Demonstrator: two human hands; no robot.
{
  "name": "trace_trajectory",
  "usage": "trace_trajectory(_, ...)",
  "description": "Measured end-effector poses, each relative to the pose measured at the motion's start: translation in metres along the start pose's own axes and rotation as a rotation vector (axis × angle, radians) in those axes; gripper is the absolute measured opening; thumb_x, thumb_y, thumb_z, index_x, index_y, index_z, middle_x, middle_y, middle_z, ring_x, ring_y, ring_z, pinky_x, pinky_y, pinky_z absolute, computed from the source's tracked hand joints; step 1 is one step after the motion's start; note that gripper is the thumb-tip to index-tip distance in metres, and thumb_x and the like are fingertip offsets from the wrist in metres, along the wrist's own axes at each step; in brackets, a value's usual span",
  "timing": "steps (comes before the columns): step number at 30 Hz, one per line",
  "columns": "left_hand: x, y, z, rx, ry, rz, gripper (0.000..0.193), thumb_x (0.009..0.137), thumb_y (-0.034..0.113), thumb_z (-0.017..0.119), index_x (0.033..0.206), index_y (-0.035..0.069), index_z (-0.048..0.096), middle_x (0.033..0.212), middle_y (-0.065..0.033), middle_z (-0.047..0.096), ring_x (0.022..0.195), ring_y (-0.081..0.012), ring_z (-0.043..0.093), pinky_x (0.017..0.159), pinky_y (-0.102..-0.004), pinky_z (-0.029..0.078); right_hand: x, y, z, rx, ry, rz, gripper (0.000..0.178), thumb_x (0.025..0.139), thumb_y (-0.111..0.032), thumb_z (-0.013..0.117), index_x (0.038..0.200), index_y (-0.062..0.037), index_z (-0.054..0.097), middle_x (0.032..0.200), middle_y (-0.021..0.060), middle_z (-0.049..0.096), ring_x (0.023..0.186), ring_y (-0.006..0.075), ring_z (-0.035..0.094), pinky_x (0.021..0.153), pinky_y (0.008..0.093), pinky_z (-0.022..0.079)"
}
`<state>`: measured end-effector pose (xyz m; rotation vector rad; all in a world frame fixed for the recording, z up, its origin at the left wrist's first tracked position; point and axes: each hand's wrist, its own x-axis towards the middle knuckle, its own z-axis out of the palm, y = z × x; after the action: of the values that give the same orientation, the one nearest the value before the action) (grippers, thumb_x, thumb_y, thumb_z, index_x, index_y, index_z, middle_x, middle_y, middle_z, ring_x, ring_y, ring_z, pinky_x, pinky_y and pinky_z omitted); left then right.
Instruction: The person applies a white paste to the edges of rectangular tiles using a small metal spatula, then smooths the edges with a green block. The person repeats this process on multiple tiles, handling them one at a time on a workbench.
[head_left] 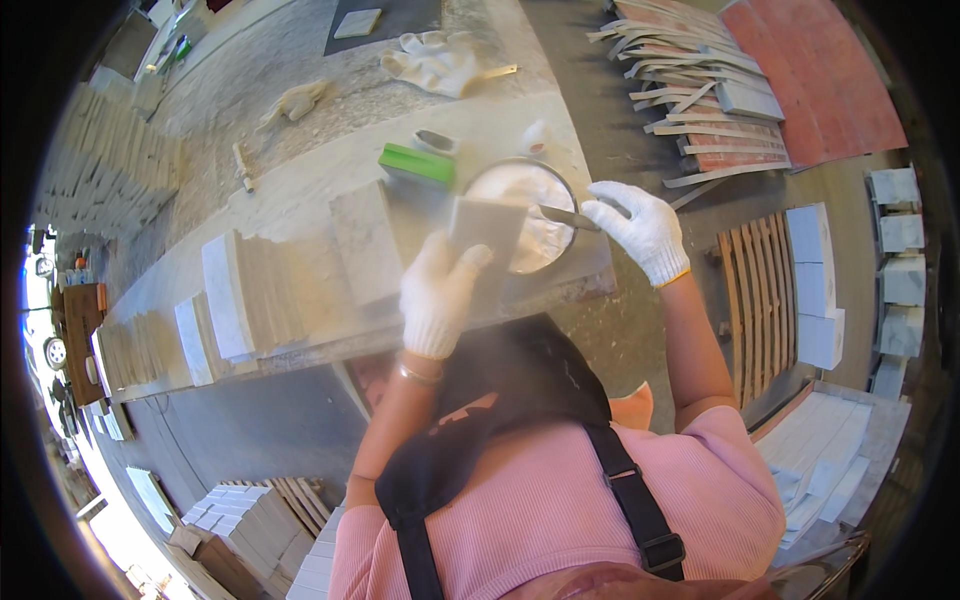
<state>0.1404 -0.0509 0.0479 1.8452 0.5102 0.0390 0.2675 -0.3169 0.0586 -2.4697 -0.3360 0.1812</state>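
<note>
White knitted gloves cover both of my hands. My left hand [436,295] is closed round a flat grey rectangular tile [487,230], tilted up above the worktable. In my right hand [642,232] is a putty knife [566,217], its blade pointing left over a round bowl [574,190] of white paste [515,187]. The tile hides part of the bowl's left side. Whether the blade touches the paste or the tile edge, I cannot tell. A bright green block [417,165] lies just beyond the tile.
Stone tiles [228,295] stand in rows along the table's left. A pale slab [362,245] lies beside my left hand. Farther off are loose gloves [437,65] and a small white container [535,137]. Right of the table are a wooden pallet [757,305] and strips [690,85].
</note>
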Motion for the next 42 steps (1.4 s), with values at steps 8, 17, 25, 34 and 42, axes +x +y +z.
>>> trace_trajectory(8,-0.004,-0.035,0.01,-0.795,-0.15,-0.214,0.035,0.102,0.019,0.069,0.132,0.001,0.064,0.115,-0.004,0.071,0.099,-0.0132,0.066,0.09,-0.0322,0.054,-0.01,-0.019,0.011,0.055,-0.057,-0.115,0.032,0.09,-0.025,0.08,0.118,-0.0111,0.078,0.11,0.0103,0.078,0.094,0.0245,0.075,0.084,0.0324,0.057)
trace_trajectory(17,-0.004,-0.048,0.021,-0.858,-0.2,-0.265,0.039,0.103,0.019,0.067,0.136,0.0,0.061,0.118,-0.005,0.07,0.103,-0.0145,0.066,0.093,-0.0336,0.054,0.006,-0.027,0.012,0.315,-0.08,0.011,0.024,0.092,-0.022,0.076,0.11,-0.0069,0.08,0.103,0.0096,0.08,0.093,0.0197,0.074,0.084,0.0313,0.055)
trace_trajectory(25,-0.006,-0.048,0.021,-0.825,-0.213,-0.239,0.041,0.103,0.02,0.067,0.137,-0.001,0.06,0.119,-0.0062,0.071,0.103,-0.0158,0.067,0.094,-0.0346,0.054,0.007,-0.023,0.017,0.602,-0.179,0.079,0.024,0.094,-0.009,0.074,0.116,-0.0009,0.077,0.092,0.0009,0.074,0.075,0.0057,0.062,0.066,0.0227,0.048)
trace_trajectory(34,-0.008,-0.047,0.022,-0.807,-0.2,-0.225,0.043,0.102,0.022,0.068,0.138,-0.001,0.06,0.122,-0.0058,0.07,0.107,-0.0147,0.065,0.096,-0.0335,0.052,-0.013,-0.056,0.001,0.7,-0.119,0.086,0.025,0.095,-0.009,0.074,0.118,-0.0031,0.078,0.091,-0.0013,0.073,0.071,0.0027,0.057,0.062,0.0206,0.043)
trace_trajectory(42,-0.009,-0.045,0.023,-0.837,-0.202,-0.206,0.043,0.103,0.021,0.068,0.139,-0.001,0.06,0.124,-0.0057,0.07,0.108,-0.0147,0.065,0.098,-0.0335,0.051,-0.021,-0.064,0.006,0.618,-0.067,-0.023,0.026,0.095,-0.006,0.072,0.119,0.0014,0.077,0.117,0.0089,0.078,0.105,0.0124,0.071,0.094,0.0275,0.054)
